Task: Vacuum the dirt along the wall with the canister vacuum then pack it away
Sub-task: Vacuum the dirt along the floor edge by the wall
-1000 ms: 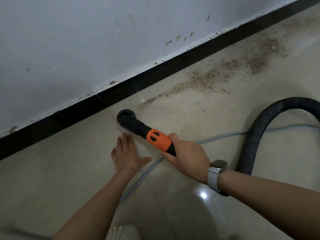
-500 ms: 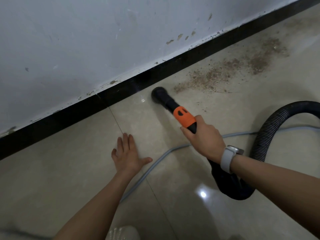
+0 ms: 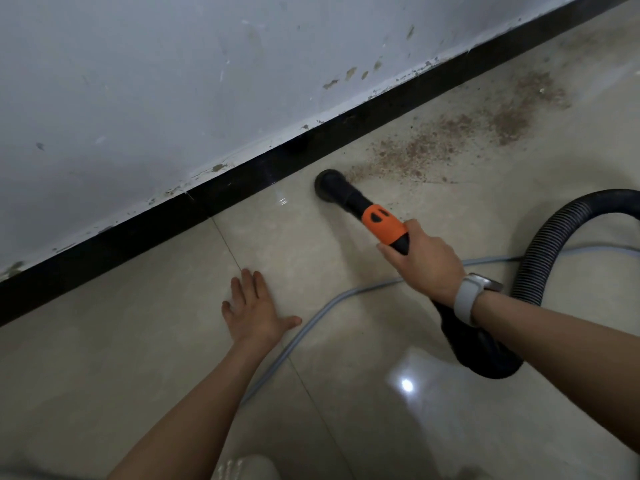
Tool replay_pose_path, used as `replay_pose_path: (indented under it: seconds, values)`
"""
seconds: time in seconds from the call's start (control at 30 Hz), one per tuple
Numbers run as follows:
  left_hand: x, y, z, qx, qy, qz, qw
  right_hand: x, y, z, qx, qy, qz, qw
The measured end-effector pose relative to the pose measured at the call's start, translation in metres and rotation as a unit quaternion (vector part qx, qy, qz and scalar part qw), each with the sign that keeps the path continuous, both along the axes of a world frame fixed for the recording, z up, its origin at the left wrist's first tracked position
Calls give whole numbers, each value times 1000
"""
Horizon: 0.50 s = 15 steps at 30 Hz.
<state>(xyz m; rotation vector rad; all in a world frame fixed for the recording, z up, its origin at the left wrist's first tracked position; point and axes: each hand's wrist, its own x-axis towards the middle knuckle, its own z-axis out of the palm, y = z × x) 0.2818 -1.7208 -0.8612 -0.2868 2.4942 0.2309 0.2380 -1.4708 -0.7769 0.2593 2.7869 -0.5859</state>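
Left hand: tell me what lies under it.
The left hand rests flat, fingers spread, on bare beige floor tile. A grey cable passes just beside its thumb, not beneath. Whatever sits directly under the palm is covered.

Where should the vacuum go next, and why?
Probably slide the nozzle a little to the right along the baseboard. The right hand holds it at the near edge of the dirt, which spreads on rightward.
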Motion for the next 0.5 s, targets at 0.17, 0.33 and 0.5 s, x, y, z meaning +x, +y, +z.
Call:
replay_pose_path:
  seconds: [0.17, 0.33, 0.5]
  values:
    - [-10, 10, 6, 2, -15, -53, 999, -11, 22, 3, -33, -8, -98, 995]
    - [-20, 17, 10, 5, -25, -95, 995, 16, -8, 7, -36, -23, 27, 999]
    - [-25, 23, 9, -7, -33, -88, 996, 27, -2, 8, -6, -29, 66, 997]
